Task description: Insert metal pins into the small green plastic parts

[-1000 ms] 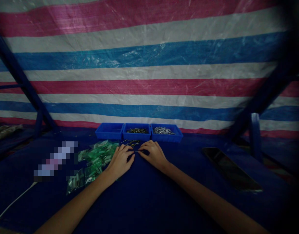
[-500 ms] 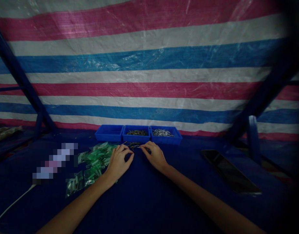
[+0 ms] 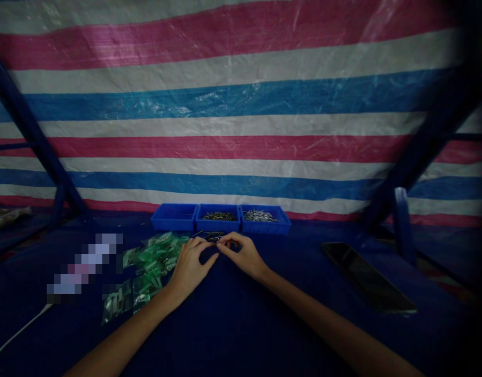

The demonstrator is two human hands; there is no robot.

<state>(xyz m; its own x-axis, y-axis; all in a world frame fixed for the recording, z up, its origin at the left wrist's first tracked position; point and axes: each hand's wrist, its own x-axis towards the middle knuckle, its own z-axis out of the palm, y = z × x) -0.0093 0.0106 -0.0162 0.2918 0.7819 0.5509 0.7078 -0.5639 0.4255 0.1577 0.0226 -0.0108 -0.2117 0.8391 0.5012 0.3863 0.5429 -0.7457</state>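
My left hand (image 3: pixel 192 263) rests on the blue table beside green-tinted plastic packets (image 3: pixel 156 256), its thumb apart from its bent fingers and nothing visible between them. Close to its fingertips, my right hand (image 3: pixel 244 255) has thumb and forefinger pinched together; whatever lies between them is too small to make out. Just beyond both hands is a small loose pile of thin, dark brass-coloured metal pieces (image 3: pixel 211 236), partly hidden by the fingers. Similar pieces fill the middle blue tray (image 3: pixel 218 225), and silvery ones lie in the right tray (image 3: pixel 266 226).
An empty-looking blue tray (image 3: pixel 174 224) stands left of the other two. A dark phone (image 3: pixel 366 277) lies at the right. A pixelated object (image 3: pixel 86 264) with a white cable (image 3: pixel 19 332) is at the left. Blue frame bars and a striped sheet (image 3: pixel 225 146) rise behind.
My right hand has moved slightly left, bringing its pinched fingertips up against the left hand's fingertips. The whole view has shifted a little.
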